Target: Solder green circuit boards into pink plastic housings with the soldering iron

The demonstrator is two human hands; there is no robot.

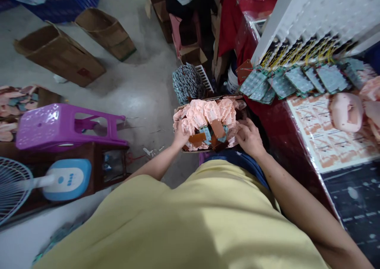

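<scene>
A shallow cardboard box point(190, 149) rests on my lap, piled with pale pink plastic shells point(208, 112) and small brown and teal circuit boards point(218, 128). My left hand point(180, 136) grips the box's left side, fingers curled among the pink parts. On the box's right side lies my right hand point(249, 137), fingers spread over the pink pieces there; whether it grasps one is hidden. My yellow shirt fills the foreground.
A red-covered table point(276, 126) stands to the right with green circuit boards point(282, 83), wired boards point(297, 53), a printed sheet and pink shells point(346, 111). A tray of grey parts point(188, 83) sits ahead. To the left: purple stool point(59, 126), fan point(63, 180), cardboard boxes point(59, 53).
</scene>
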